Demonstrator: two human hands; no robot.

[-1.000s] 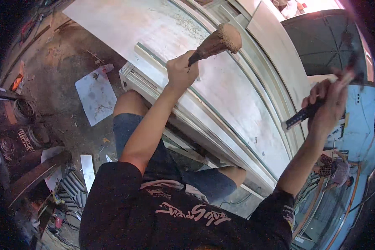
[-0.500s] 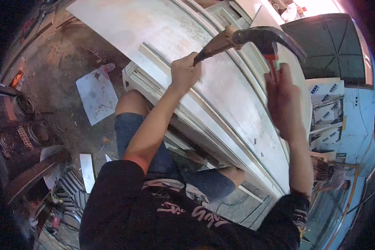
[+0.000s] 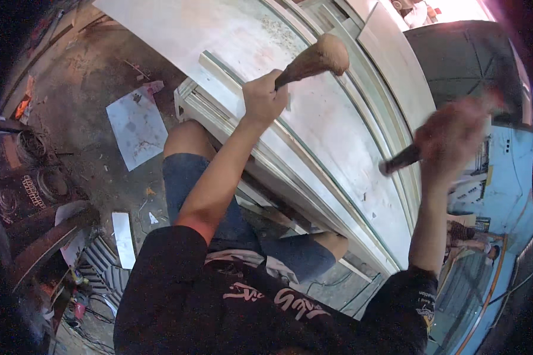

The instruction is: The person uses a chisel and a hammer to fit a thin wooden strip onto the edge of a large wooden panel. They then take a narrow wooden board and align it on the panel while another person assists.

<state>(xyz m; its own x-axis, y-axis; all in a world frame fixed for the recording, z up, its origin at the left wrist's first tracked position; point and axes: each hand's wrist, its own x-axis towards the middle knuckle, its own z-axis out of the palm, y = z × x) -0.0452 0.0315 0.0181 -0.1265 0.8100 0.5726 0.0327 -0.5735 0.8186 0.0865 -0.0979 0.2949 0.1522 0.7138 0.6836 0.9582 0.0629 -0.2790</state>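
My left hand (image 3: 265,100) is closed around a chisel (image 3: 314,62), whose brown wooden handle points up and right with a worn, flared end. Its blade is mostly hidden behind the hand, close to a long pale wooden strip (image 3: 216,70) on the stacked panels. My right hand (image 3: 453,139), smeared by motion, is raised to the right, its fingers wrapped round a hammer (image 3: 401,161). The dark end of the hammer's handle sticks out toward the panels. Its head is blurred against a dark panel, apart from the chisel.
Whitish boards (image 3: 337,136) lie stacked in front of my knees. A white sheet (image 3: 137,130) and offcuts (image 3: 123,239) litter the floor at left, near a dark machine (image 3: 26,189). A dark panel (image 3: 456,56) leans at the far right. Another person (image 3: 477,242) is at the right.
The hammer has swung away from the chisel's end, up and to the right, with my right hand. My left hand holds the chisel in nearly the same place.
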